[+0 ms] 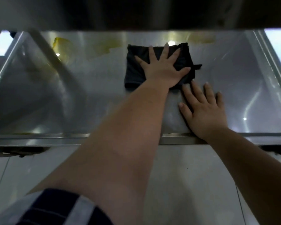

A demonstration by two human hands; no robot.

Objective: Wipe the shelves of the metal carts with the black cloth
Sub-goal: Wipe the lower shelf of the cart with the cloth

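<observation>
Pressing black cloth (183, 62) flat under spread left fingers (165, 51), shelf (88, 88)

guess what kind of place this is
Probably a commercial kitchen or food-service back room: a stainless steel cart shelf with raised edges, yellowish residue near its back, and a pale tiled floor below.

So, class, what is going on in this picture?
A person is wiping a metal cart shelf with a black cloth. The left hand lies flat on the folded cloth, fingers spread, pressing it down near the middle of the shelf towards the back. The right hand rests flat and bare on the shelf, nearer the front edge, holding nothing. Yellowish patches show along the back of the shelf, beyond and to either side of the cloth.
</observation>
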